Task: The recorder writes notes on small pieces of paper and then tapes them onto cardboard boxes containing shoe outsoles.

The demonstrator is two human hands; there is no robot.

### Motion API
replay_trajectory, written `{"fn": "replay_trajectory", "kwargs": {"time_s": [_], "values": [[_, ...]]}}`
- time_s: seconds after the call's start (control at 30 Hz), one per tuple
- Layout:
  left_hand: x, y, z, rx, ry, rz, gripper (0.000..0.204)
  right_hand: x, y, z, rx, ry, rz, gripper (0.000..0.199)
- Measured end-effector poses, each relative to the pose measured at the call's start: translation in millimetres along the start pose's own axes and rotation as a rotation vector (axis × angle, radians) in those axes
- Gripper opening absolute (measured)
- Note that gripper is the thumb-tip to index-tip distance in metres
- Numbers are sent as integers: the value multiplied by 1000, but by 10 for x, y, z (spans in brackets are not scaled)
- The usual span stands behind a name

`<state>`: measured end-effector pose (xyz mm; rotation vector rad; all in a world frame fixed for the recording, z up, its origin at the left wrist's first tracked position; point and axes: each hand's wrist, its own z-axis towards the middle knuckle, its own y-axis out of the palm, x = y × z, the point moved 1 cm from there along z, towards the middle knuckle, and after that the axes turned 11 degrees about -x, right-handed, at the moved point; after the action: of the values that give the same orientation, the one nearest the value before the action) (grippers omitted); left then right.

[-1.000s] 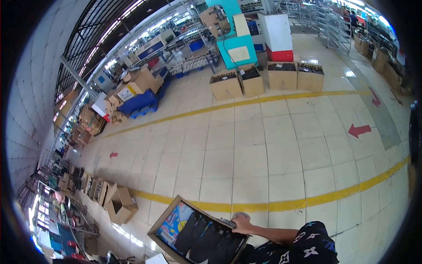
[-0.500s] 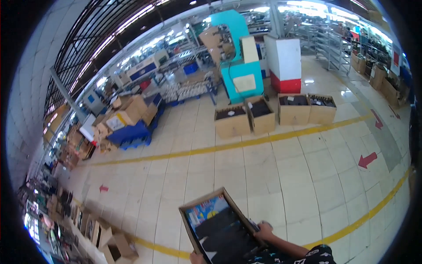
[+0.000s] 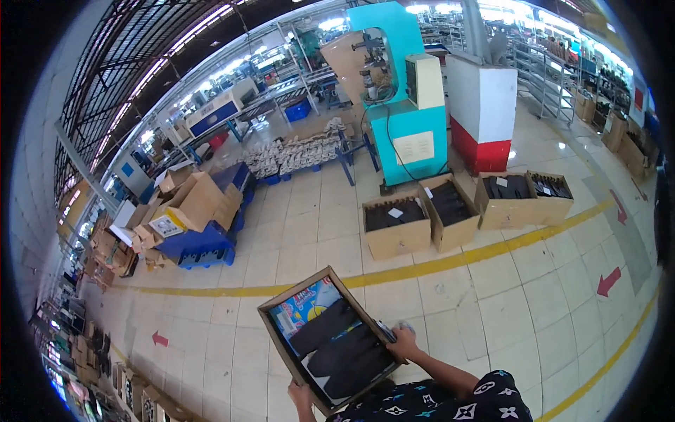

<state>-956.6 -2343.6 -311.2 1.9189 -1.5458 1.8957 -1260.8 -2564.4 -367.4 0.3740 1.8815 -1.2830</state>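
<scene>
I carry an open cardboard box [image 3: 273, 330] in front of me, tilted in view. Inside lie several flat black pieces [image 3: 344, 362], like soles, and a colourful blue printed packet [image 3: 306, 304] at the far end. My left hand [image 3: 300, 394] is closed on the box's near left edge. At the right side, my right hand [image 3: 403, 344] grips the box's edge, its fingers curled. A narrow dark item shows beside those fingers, too small to make out.
Past the yellow floor line [image 3: 450, 264] stand cardboard boxes [image 3: 399, 238] of black pieces, a turquoise machine [image 3: 411, 137] and a red-and-white pillar base [image 3: 485, 116]. A blue pallet [image 3: 200, 246] with cartons stands left. Red arrows [image 3: 609, 281] mark the tiled floor.
I have moved forward, so the machine and the floor boxes appear nearer and larger. The carried box sits higher and further left in view, and more of my left hand shows.
</scene>
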Motion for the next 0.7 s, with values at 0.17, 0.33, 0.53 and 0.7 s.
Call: {"fn": "replay_trajectory", "kwargs": {"time_s": [0.17,0.33,0.53,0.7], "values": [[991,-34,1635,-84,-51,34,34,-308,155,1606,-33,46,-19,46],[1123,40,3593,-143,29,284,32,-430,625,3344,-125,147,55,43],[1769,561,6004,-110,153,335,34,-489,648,5486,-101,229,267,46],[2007,1444,7638,-308,247,167,32,-295,649,6745,100,344,119,51]]}}
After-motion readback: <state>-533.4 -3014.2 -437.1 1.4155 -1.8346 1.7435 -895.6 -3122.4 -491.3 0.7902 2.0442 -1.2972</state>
